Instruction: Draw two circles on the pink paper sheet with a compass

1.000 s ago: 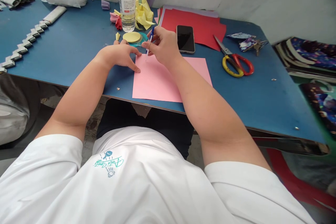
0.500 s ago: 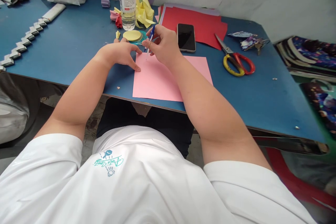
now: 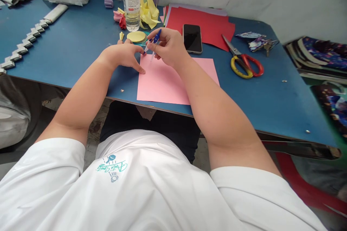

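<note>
A pink sheet of paper lies at the near edge of the blue table. My right hand is closed round a small blue drawing compass, its point standing on the sheet's top left corner and its other leg spread out to the left. My left hand rests beside it with fingers curled, the thumb tip pressing the paper's left edge. A yellow paper disc lies just behind my hands.
A black phone lies on red paper sheets. Scissors with red and yellow handles lie to the right. A clear bottle, yellow paper folds and a folded paper chain are further back and left.
The compass legs have spread apart, one leg now pointing left towards my left hand. Both hands stay in the same place.
</note>
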`<state>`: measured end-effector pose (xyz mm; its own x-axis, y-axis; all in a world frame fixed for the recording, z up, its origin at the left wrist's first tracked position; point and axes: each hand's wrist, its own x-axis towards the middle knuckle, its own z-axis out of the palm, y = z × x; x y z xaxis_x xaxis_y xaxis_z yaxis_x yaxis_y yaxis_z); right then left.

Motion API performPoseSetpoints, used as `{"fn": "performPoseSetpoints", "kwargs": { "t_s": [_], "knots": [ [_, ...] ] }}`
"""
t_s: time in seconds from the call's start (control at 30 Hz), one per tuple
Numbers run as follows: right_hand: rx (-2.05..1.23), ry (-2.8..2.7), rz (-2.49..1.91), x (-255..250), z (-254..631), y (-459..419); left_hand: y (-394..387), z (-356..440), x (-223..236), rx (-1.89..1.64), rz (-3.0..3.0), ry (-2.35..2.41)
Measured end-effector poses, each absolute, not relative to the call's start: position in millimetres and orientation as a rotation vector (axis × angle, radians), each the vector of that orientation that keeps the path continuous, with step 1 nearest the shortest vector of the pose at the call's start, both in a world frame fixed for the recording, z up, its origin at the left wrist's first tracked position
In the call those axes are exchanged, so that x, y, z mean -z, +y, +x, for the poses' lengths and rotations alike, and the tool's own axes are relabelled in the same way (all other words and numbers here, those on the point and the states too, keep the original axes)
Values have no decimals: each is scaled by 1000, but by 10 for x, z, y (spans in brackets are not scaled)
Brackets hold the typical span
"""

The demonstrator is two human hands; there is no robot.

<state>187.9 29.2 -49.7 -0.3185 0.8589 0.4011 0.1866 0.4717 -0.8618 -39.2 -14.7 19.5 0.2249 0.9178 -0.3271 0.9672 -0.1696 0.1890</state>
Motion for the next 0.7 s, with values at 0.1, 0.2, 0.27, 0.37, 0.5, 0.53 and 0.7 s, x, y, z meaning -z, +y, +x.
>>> {"fn": "performPoseSetpoints", "kwargs": {
  "t_s": [0.1, 0.2, 0.27, 0.37, 0.5, 0.53, 0.7],
  "knots": [
    [-974, -1764, -916, 484, 1830, 293, -133, -402, -179, 196, 2150, 1755],
    [-1047, -1780, -889, 465, 1802, 290, -110, -424, -150, 170, 2184, 1738],
    [-1068, -1794, -874, 445, 1793, 281, -92, -438, -128, 158, 2202, 1731],
    [-1057, -1811, -893, 416, 1769, 262, -73, -441, -107, 152, 2216, 1739],
    [-1007, -1817, -934, 406, 1708, 240, -78, -416, -114, 195, 2244, 1767],
    [-1002, -1821, -939, 408, 1696, 237, -84, -409, -120, 206, 2252, 1768],
    [-998, -1795, -951, 429, 1683, 235, -103, -402, -143, 233, 2258, 1768]
  ]
}}
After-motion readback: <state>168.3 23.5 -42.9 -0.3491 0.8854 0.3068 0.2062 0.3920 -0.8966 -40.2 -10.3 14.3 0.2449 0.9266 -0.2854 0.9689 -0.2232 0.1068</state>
